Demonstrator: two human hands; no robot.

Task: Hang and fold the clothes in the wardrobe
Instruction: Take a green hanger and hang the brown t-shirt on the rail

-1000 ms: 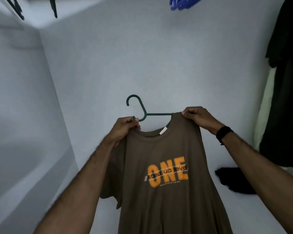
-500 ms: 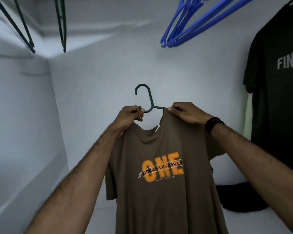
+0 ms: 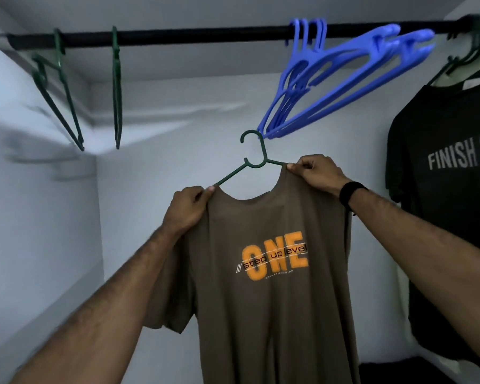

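The brown T-shirt (image 3: 272, 273) on its green hanger (image 3: 254, 162) has been raised closer beneath the black rail (image 3: 205, 37) than half a second ago. Its shoulders are pinched by the curled fingers of the left hand (image 3: 187, 207) and right hand (image 3: 315, 173), below the blue hangers (image 3: 341, 70).

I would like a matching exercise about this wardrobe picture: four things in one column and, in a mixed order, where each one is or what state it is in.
Things
1. brown T-shirt
2. blue hangers
3. black T-shirt
4. green hanger under the brown T-shirt

Place or state
A. bunched on the rail, carrying no clothes
B. already hanging at the far right
C. gripped at the shoulders by the left hand and the right hand
D. hook free in the air, below the rail

Pairs: 1-C, 2-A, 3-B, 4-D
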